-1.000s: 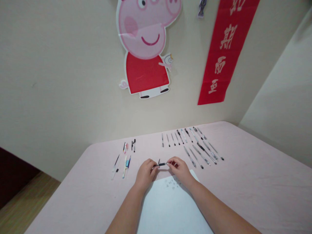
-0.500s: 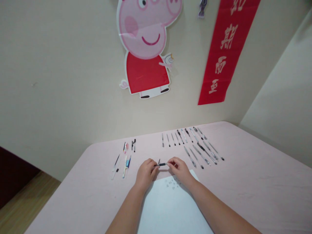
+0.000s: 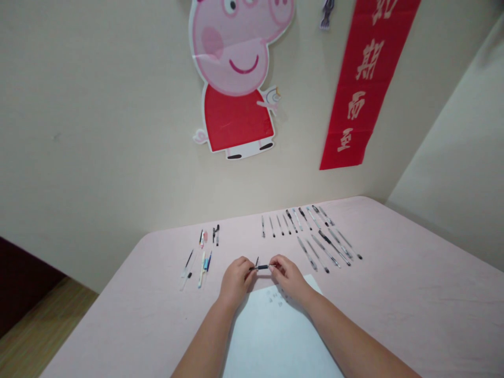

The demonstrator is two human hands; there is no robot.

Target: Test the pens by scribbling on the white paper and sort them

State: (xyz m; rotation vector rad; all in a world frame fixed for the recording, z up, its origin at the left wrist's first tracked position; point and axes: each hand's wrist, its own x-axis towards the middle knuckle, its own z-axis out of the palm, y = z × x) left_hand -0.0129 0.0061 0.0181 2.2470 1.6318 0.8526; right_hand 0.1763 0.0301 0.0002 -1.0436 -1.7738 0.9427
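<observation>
My left hand (image 3: 236,278) and my right hand (image 3: 287,274) together pinch a short pen (image 3: 260,267) with a black grip, held level just above the far edge of a white sheet of paper (image 3: 275,336). The left fingers hold its left end, the right fingers its right end. A small dark pen part (image 3: 256,260) lies on the pink table (image 3: 394,299) right behind the held pen. The paper carries a few small scribbles near its far edge, close to my right hand.
Several pens (image 3: 318,236) lie in rows at the back right of the table. A smaller group of pens and refills (image 3: 202,252) lies at the back left. A cartoon pig cutout (image 3: 236,79) and a red banner (image 3: 362,84) hang on the wall behind.
My two hands have drawn slightly closer together along the pen, so less of it shows between them. Everything else on the table stays put.
</observation>
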